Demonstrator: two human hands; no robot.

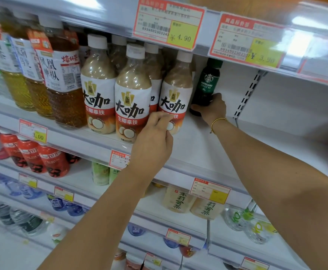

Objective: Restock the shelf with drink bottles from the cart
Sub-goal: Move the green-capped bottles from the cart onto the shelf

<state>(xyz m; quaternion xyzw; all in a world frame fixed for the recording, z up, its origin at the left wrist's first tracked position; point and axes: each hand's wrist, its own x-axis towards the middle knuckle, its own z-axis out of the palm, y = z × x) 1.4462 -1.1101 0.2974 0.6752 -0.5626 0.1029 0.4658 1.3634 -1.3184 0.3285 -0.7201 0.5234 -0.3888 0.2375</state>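
on the shelf (208,145), right hand (212,110) grips dark bottle (206,84); left hand (153,141) loosely curled, empty.

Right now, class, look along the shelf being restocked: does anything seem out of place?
One dark Starbucks Americano bottle stands alone beside the row of latte bottles, held by the right hand. Right of it, the shelf is bare.

"AMERICANO" is read on the small dark green-labelled plastic bottle (206,84). "¥ 4.90" is printed on the red-framed paper price tag (168,23) at the upper shelf's front edge; "3.00" on a lower tag (33,131).
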